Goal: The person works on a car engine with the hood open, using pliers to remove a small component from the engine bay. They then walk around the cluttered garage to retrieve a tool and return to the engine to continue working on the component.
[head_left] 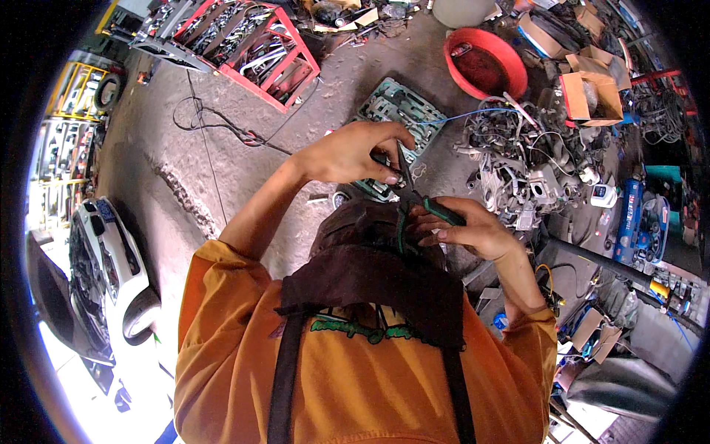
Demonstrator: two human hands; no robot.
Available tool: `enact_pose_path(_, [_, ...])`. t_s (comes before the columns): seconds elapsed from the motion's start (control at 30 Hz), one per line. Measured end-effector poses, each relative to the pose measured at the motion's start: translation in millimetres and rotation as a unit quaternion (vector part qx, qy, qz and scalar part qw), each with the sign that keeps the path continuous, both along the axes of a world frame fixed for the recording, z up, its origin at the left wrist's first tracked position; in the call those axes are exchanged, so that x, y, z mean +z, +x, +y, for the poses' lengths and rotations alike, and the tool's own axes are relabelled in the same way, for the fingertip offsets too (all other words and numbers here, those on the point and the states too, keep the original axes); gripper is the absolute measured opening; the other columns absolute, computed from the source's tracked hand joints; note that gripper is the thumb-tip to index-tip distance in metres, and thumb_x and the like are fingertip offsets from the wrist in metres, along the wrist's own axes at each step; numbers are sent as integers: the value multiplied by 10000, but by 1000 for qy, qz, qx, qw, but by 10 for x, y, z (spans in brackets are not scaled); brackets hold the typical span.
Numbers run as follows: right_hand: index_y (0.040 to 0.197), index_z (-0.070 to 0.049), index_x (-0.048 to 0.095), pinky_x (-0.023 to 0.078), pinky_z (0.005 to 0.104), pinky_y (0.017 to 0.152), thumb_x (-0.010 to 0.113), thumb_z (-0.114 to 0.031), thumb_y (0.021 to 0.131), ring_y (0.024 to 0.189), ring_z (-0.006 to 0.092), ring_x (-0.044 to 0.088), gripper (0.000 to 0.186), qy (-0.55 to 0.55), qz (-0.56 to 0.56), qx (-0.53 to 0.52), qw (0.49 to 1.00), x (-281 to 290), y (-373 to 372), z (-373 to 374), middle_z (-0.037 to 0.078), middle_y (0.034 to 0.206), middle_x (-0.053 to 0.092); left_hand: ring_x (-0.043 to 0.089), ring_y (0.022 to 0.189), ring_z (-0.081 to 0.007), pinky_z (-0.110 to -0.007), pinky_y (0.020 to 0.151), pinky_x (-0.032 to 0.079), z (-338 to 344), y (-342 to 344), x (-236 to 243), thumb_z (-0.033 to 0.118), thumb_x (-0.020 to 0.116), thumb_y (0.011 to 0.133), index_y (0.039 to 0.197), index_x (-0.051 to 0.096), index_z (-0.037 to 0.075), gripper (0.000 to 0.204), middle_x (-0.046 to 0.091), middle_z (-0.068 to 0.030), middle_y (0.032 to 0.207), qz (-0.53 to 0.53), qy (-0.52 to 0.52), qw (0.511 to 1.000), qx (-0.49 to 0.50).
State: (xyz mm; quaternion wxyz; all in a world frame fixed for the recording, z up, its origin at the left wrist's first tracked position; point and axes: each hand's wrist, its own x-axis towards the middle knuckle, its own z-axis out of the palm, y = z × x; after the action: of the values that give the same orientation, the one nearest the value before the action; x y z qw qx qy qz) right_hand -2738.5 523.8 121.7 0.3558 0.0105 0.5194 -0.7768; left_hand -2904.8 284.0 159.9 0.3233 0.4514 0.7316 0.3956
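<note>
My right hand (470,226) is wrapped round a pair of pliers (442,212) with dark green handles, the handles spread apart. The long dark jaws point up towards my left hand (347,155). Thumb and fingers of that hand close around a small dark part (381,157) beside the jaws; its kind is too small to tell. Both hands are in front of my chest, above a dark apron (370,277). Beyond them on the floor lies an open green tool case (399,103) with socket pieces in it, partly hidden behind my left hand.
A red tool cart (292,81) full of wrenches stands at the far left. At the far right are a red basin (484,63), cardboard boxes (592,96) and a heap of metal engine parts (525,170). Black cable (214,118) crosses the floor. A white car (111,274) stands left.
</note>
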Motion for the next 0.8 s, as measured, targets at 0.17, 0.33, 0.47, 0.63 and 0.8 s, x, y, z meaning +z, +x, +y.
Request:
enact_pose_path(0.17, [1396,49,420,457,341,1003,647,-70,837,1170,201,575,615,-56,-33,-49,997,-101,144,-111,127,1319,569,669,897,-238,-371,869,462,-20,2,-7,157,789,748,1183,534,23,522,721,-97,908,-23,-4,1000,0])
enact_pose_path(0.33, [1421,47,357,437,345,1025,685,-150,841,1226,210,533,695,-54,-63,-67,994,-270,264,-102,147,1354,527,666,879,-182,-336,818,483,-14,13,-129,108,783,761,1173,542,13,488,711,-85,879,-51,29,998,3])
enact_pose_path(0.47, [1434,30,324,389,350,1071,710,-187,830,1300,218,468,749,-119,-83,-18,989,-345,301,-108,169,1390,486,655,867,-143,-290,776,500,-3,21,-174,57,778,766,1174,547,0,473,684,-78,913,-113,49,992,1])
enact_pose_path(0.63, [1430,23,327,322,381,1125,720,-178,813,1331,265,443,758,-194,-69,-32,978,-178,293,-263,196,1404,476,652,886,-141,-282,791,509,-13,31,-186,43,777,770,1178,558,-13,467,662,-79,1001,-147,61,987,5])
enact_pose_path(0.8, [1410,36,365,315,387,1128,719,-178,795,1298,274,480,742,-174,-68,-42,981,-223,317,-301,188,1367,516,650,918,-154,-286,796,512,-60,40,-286,74,775,787,1177,583,-19,444,663,-80,1018,-170,71,983,27])
